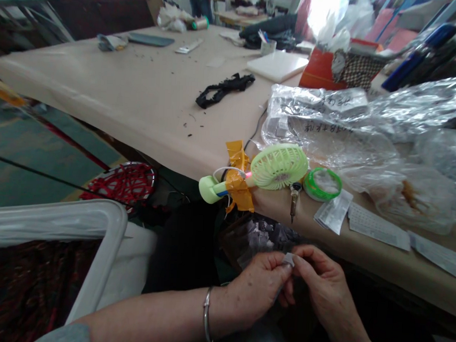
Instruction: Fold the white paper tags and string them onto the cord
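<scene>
My left hand (pixel 255 291), with a silver bangle on the wrist, is closed in a pinch just below the table's front edge. Between its thumb and finger is a small white slip (pixel 288 259), perhaps paper or a label. My right hand (pixel 327 279) pinches the same slip from the other side, fingertips nearly meeting the left ones. Above the hands, a light green handheld fan (pixel 279 168) is fixed to the table edge by orange tape (pixel 239 184). Beside it a small pointed metal tool (pixel 294 201) hangs over the edge. A green-rimmed round tub (pixel 322 184) holds white material.
Printed paper strips (pixel 378 226) lie along the table edge at right, before crumpled clear plastic bags (pixel 327 124). A black fabric strip (pixel 225 90) lies on the table (pixel 156 93). A white bin (pixel 116 227) with dark contents stands at left, near a red-wrapped round frame (pixel 126 180).
</scene>
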Demonstrator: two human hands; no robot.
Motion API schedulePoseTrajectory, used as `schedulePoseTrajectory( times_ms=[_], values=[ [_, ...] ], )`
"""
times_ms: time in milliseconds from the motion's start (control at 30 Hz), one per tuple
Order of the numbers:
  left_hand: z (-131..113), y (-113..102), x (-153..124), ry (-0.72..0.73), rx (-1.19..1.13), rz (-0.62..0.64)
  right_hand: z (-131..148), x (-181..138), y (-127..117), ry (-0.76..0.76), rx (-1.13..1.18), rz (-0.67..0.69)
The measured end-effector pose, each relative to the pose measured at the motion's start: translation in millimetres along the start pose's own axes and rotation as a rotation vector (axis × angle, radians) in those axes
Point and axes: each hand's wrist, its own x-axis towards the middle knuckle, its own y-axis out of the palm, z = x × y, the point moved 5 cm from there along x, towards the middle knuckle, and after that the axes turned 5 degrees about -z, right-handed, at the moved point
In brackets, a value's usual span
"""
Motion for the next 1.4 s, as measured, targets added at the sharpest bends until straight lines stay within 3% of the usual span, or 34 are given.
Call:
schedulePoseTrajectory(
  times_ms=[100, 233, 500, 900, 1400],
  values=[
    [-7, -5, 4, 0.071, 0.077, -0.023, 5, 5, 1, -0.081, -0.056, -0.012],
    [-30, -15, 8, 0.298, 0.261, -0.117, 20, 15, 0, -0.253, -0.182, -0.090],
    [-63, -27, 13, 0.567, 0.527, -0.250, 38, 28, 3, -0.334, -0.282, -0.146],
    [-73, -27, 14, 0.674, 0.660, -0.261, 52, 24, 7, -0.594, -0.457, -0.171],
    [-76, -28, 19, 0.695, 0.723, -0.282, 49, 28, 5, -0.634, -0.489, -0.162]
  ],
)
